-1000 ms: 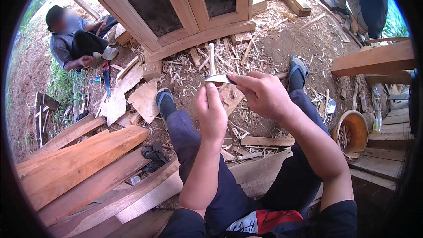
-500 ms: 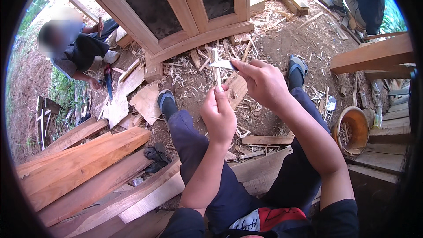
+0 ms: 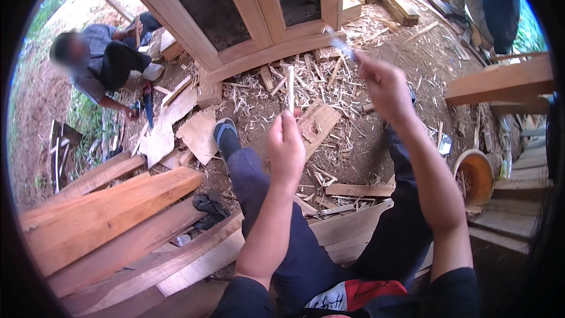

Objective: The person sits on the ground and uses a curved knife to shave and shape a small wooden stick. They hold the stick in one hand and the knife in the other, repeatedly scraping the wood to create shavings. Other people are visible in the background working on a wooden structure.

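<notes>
Upright in my left hand [image 3: 286, 141] stands a thin pale wooden stick [image 3: 291, 85], pinched near its lower end between thumb and fingers. My right hand [image 3: 385, 85] is closed round a knife whose blade [image 3: 339, 42] is smeared by motion and points up and left. The blade is apart from the stick, off to its right. The knife's handle is mostly hidden inside my fist. Below both hands, wood shavings [image 3: 323, 82] and a short board [image 3: 318, 122] lie on the dirt ground between my feet.
A wooden frame with dark panels [image 3: 253, 53] stands ahead. Planks [image 3: 112, 212] are stacked at left; an orange bucket [image 3: 475, 179] lies tipped at right, near a thick beam [image 3: 500, 79]. One person [image 3: 106, 53] crouches at far left; another [image 3: 494, 6] is at far right.
My right hand has swung right and away, lifting the knife blade off the stick. My left hand still holds the stick in nearly the same place. The view has shifted slightly.
</notes>
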A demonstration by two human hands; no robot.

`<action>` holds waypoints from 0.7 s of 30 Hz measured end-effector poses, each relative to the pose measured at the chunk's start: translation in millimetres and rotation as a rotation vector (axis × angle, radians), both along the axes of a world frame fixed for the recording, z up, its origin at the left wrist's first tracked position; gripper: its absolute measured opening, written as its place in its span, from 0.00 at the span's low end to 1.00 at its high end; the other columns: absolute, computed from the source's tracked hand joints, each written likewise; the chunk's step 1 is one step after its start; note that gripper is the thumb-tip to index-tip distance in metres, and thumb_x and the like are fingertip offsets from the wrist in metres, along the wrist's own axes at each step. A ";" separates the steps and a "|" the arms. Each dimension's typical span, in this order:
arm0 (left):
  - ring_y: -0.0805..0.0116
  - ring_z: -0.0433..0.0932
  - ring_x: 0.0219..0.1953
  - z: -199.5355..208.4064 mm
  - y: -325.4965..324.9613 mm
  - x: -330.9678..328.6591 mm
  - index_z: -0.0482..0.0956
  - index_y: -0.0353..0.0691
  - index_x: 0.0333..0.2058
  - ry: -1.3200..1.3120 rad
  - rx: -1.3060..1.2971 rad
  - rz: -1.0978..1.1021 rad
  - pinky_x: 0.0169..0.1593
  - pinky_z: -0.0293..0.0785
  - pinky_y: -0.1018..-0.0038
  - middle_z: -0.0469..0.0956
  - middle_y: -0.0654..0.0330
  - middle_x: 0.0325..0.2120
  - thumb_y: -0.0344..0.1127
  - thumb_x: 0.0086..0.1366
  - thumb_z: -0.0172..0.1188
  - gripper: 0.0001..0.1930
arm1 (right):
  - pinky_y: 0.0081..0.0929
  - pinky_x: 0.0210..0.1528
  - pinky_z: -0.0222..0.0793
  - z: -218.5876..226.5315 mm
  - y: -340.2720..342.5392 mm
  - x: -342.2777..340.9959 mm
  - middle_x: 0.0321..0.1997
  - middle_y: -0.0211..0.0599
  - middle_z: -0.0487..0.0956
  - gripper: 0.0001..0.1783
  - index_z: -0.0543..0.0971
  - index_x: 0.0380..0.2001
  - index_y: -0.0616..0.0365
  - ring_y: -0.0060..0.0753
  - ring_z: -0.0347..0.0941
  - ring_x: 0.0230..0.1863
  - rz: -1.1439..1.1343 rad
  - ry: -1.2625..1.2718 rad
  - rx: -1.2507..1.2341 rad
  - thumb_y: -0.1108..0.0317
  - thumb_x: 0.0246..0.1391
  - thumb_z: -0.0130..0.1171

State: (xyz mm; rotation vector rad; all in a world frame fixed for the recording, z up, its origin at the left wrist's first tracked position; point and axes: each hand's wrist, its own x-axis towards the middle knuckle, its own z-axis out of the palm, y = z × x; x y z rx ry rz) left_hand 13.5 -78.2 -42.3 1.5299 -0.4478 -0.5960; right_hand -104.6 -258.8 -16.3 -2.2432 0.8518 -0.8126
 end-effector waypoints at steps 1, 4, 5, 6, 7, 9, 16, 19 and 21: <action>0.86 0.57 0.17 4.7 -5.1 2.7 0.77 0.34 0.37 0.018 -0.038 0.011 0.21 0.53 0.82 0.61 0.74 0.15 0.40 0.73 0.44 0.16 | 0.35 0.31 0.74 -2.8 13.3 -3.8 0.30 0.45 0.80 0.16 0.80 0.49 0.51 0.38 0.79 0.28 0.094 0.065 -0.050 0.71 0.58 0.52; 0.86 0.57 0.18 4.5 -15.0 -1.2 0.76 0.36 0.36 0.117 -0.007 -0.017 0.21 0.53 0.82 0.61 0.75 0.17 0.38 0.72 0.45 0.14 | 0.39 0.30 0.73 2.7 50.5 4.0 0.28 0.44 0.78 0.17 0.80 0.48 0.51 0.43 0.77 0.26 0.247 0.003 -0.172 0.71 0.55 0.54; 0.86 0.57 0.18 -0.1 -14.8 -1.0 0.76 0.36 0.35 0.135 -0.005 0.025 0.21 0.53 0.82 0.62 0.75 0.17 0.37 0.72 0.45 0.13 | 0.40 0.30 0.73 8.8 60.4 6.9 0.28 0.43 0.78 0.18 0.80 0.48 0.50 0.45 0.77 0.26 0.280 0.027 -0.127 0.70 0.54 0.54; 0.86 0.57 0.18 -7.5 -13.8 -0.5 0.75 0.37 0.35 0.152 -0.002 0.067 0.21 0.53 0.82 0.62 0.75 0.17 0.37 0.72 0.45 0.13 | 0.40 0.31 0.73 8.9 66.8 8.7 0.26 0.42 0.77 0.18 0.80 0.48 0.50 0.47 0.77 0.27 0.307 0.043 -0.103 0.70 0.53 0.54; 0.87 0.57 0.18 -12.3 -12.0 -0.4 0.75 0.37 0.35 0.169 0.001 0.110 0.21 0.53 0.83 0.62 0.75 0.18 0.36 0.72 0.45 0.12 | 0.40 0.31 0.74 6.3 70.3 8.1 0.26 0.42 0.77 0.19 0.80 0.47 0.49 0.46 0.77 0.27 0.327 0.114 -0.114 0.70 0.51 0.54; 0.88 0.56 0.16 -8.6 -8.4 -1.4 0.71 0.44 0.30 0.166 -0.017 0.081 0.17 0.49 0.85 0.63 0.74 0.18 0.37 0.71 0.46 0.10 | 0.40 0.31 0.74 -3.8 70.7 7.1 0.27 0.41 0.77 0.19 0.81 0.47 0.48 0.45 0.77 0.28 0.342 0.115 -0.134 0.70 0.50 0.54; 0.90 0.53 0.19 -14.7 -0.4 9.3 0.75 0.39 0.35 -0.081 -0.141 0.013 0.22 0.46 0.85 0.59 0.77 0.19 0.37 0.73 0.44 0.12 | 0.39 0.27 0.74 -3.3 72.7 18.8 0.27 0.38 0.76 0.21 0.80 0.49 0.46 0.43 0.77 0.26 0.273 0.171 -0.190 0.72 0.49 0.54; 0.90 0.53 0.19 -10.5 0.4 7.2 0.75 0.39 0.34 -0.126 -0.140 0.037 0.22 0.46 0.85 0.58 0.77 0.18 0.37 0.73 0.44 0.12 | 0.36 0.24 0.73 -7.9 75.9 24.5 0.27 0.36 0.75 0.22 0.80 0.49 0.46 0.41 0.76 0.23 0.213 0.170 -0.297 0.73 0.48 0.57; 0.88 0.54 0.19 -6.9 3.0 7.2 0.75 0.34 0.37 -0.150 -0.131 0.051 0.21 0.48 0.82 0.60 0.76 0.17 0.36 0.73 0.44 0.13 | 0.35 0.23 0.73 -10.3 76.4 28.5 0.27 0.35 0.74 0.23 0.79 0.50 0.45 0.40 0.76 0.22 0.203 0.166 -0.333 0.73 0.48 0.57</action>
